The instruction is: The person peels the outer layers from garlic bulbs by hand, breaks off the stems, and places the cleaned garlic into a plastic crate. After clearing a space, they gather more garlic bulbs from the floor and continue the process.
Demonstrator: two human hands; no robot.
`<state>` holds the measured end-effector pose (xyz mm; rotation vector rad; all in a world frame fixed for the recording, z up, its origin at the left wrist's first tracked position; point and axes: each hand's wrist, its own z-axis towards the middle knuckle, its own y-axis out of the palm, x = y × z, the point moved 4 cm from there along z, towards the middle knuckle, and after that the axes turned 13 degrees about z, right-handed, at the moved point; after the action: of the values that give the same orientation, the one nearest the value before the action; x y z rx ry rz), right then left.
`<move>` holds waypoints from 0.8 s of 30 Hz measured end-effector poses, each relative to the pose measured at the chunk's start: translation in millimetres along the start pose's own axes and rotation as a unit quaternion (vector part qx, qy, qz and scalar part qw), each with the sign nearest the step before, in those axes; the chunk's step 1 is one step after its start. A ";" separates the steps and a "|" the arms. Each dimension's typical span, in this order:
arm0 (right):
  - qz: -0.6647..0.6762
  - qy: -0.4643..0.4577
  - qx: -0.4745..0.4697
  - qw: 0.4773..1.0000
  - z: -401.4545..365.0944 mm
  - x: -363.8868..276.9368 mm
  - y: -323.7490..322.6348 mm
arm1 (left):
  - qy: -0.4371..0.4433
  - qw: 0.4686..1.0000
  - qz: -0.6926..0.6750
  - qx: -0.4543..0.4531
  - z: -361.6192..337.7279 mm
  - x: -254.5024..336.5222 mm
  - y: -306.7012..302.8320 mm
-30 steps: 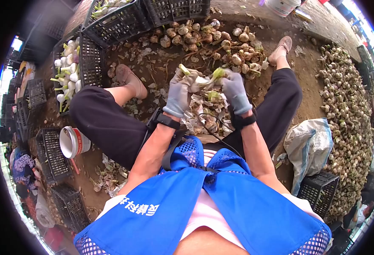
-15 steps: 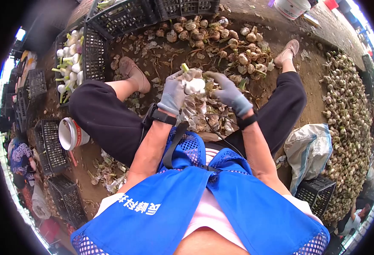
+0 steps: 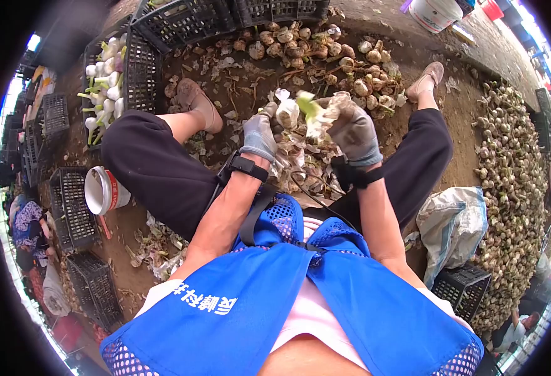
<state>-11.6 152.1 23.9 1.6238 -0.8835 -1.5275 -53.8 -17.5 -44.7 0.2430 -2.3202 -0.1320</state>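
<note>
Head view, looking down on a person seated on bare dirt ground point(image 3: 463, 125). A long heap point(image 3: 514, 188) of unpeeled garlic runs down the right side. A blue apron point(image 3: 351, 307) fills the bottom of the frame, and legs in black trousers point(image 3: 150, 169) spread to either side. Black crates point(image 3: 181, 22) stand at the top left. A side crate point(image 3: 134, 75) further left holds white peeled garlic with green stems. A smaller pile point(image 3: 325, 47) of dirty garlic lies ahead, between the feet. A pale sack point(image 3: 454, 219) slumps by the right knee. A white bucket point(image 3: 103, 191) lies on its side by the left thigh. Loose peelings point(image 3: 300, 166) litter the ground between the legs.

Both hands wear grey gloves and are raised close together above the peelings. The left hand point(image 3: 260, 135) is closed around a white bulb point(image 3: 287, 114), held at the fingertips. The right hand point(image 3: 355, 131) grips a bunch of papery skins point(image 3: 332, 109) with a green stalk point(image 3: 307, 103), just beside the bulb. Whether the skins and the bulb touch cannot be told.
</note>
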 end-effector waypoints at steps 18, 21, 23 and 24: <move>-0.736 -0.075 0.051 0.671 0.7 48.9 -7.0 | 0.228 0.941 0.244 0.051 -0.2 17.2 7.6; -0.102 0.101 0.283 0.948 8.1 39.6 -75.3 | 0.201 0.971 0.125 -0.042 -14.6 25.9 13.7; -0.077 0.156 0.376 0.910 -0.7 38.4 -104.3 | 0.012 0.996 0.049 -0.073 -24.1 29.0 11.4; -0.330 0.159 0.297 0.882 6.3 38.7 -113.4 | 0.026 0.996 0.064 -0.056 -15.3 25.2 7.0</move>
<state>-15.3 175.1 -93.8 2.7539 -0.6713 -1.3923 -60.7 -16.4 -15.2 0.0403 -2.2603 -0.1897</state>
